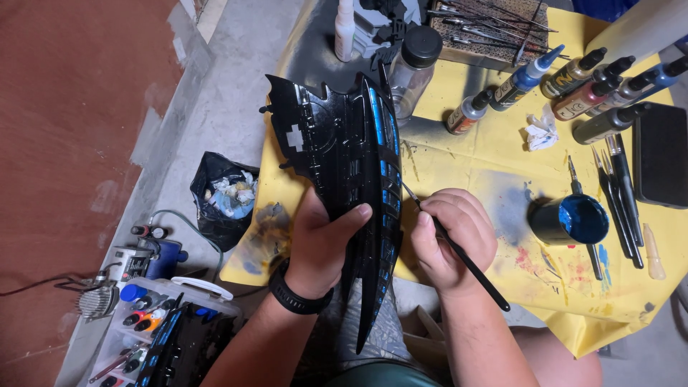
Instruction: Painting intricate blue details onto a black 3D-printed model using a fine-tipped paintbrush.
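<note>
A glossy black winged model (344, 165) with blue stripes is gripped by the left hand (319, 244) above the yellow table (459, 165) — long axis near vertical, tip toward the lap. A thin brush (459, 251) is pinched in the right hand (451, 240).

One black model (344, 158), one brush (459, 251), two hands (322, 240).

- One camera sits on the person's head and looks straight down.
- It is close to the left hand (319, 247) and right hand (451, 240), near the middle.
</note>
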